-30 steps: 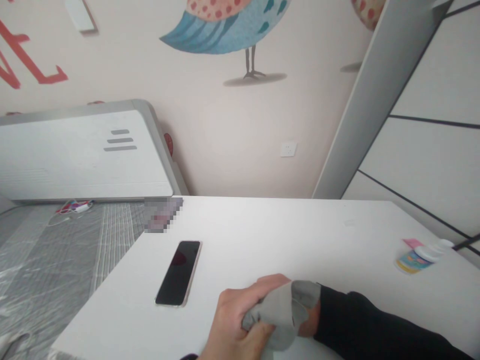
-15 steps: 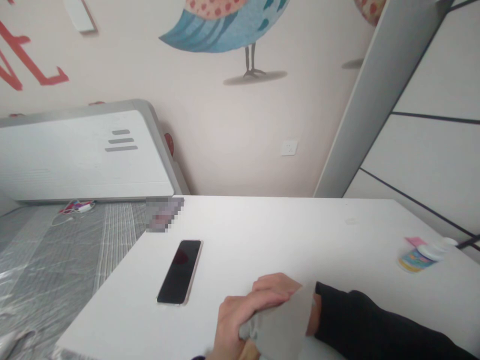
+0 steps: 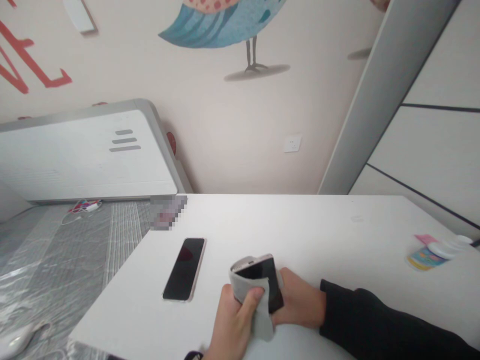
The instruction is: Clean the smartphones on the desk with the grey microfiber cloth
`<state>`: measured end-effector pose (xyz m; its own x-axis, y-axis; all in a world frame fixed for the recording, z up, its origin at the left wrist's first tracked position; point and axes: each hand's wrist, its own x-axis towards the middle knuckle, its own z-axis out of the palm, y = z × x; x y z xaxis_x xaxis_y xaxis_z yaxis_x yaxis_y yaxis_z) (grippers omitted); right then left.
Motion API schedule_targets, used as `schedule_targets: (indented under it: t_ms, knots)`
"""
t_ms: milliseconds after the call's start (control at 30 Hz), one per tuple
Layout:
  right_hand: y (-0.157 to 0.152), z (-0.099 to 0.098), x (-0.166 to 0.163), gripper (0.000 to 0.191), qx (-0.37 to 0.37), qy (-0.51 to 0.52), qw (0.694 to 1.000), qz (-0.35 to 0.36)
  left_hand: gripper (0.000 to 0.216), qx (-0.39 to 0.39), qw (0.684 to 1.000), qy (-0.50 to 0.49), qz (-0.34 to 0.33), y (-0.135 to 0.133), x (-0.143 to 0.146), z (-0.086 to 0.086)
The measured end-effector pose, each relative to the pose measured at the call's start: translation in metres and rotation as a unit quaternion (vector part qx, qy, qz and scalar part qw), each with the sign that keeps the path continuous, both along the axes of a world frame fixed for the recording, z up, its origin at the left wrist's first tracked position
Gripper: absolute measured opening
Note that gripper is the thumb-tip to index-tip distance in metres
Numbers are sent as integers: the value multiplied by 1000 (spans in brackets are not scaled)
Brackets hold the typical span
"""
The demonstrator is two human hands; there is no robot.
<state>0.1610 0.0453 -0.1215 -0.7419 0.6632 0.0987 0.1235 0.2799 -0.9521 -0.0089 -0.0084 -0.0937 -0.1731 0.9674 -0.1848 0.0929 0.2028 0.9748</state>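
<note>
My right hand (image 3: 300,305), in a black sleeve, grips a phone (image 3: 258,272) with a dark screen and a pale gold edge, held tilted just above the white table (image 3: 318,230). My left hand (image 3: 232,325) comes up from the bottom edge and pinches a grey cloth (image 3: 260,317) against the lower part of that phone, thumb on top. The cloth wraps the phone's left side and hangs below it. A second phone (image 3: 185,267), screen dark, lies flat on the table to the left of both hands, untouched.
A small bottle (image 3: 431,252) lies on its side near the table's right edge beside a pink slip (image 3: 423,239). Left of the table is a bed with a grey cover (image 3: 56,270), a white headboard (image 3: 82,155) and a cable (image 3: 82,207). A white cabinet (image 3: 431,150) stands at right.
Earlier both hands were low on the table with the cloth bunched between them. Now the phone has come up into view, with the cloth against its lower part. The flat phone has not moved.
</note>
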Motion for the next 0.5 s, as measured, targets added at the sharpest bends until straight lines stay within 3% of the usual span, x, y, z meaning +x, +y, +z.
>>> schedule_targets:
  t_ms: [67,133,233,333,500]
  knots:
    - [2,-3,1,74,-65,52,996,-37,62,-32,998,-60,7,4,0,-1]
    - [7,-7,4,89,-113,112,983,-91,61,-83,983,-163,0,8,3,1]
    - [15,-9,8,74,-113,140,972,-150,48,-156,941,-298,-23,12,6,6]
    - [19,-5,9,65,-91,138,972,-166,35,-179,912,-366,-49,12,6,11]
    - [15,1,8,51,-73,136,972,-175,34,-204,923,-316,-78,7,4,14]
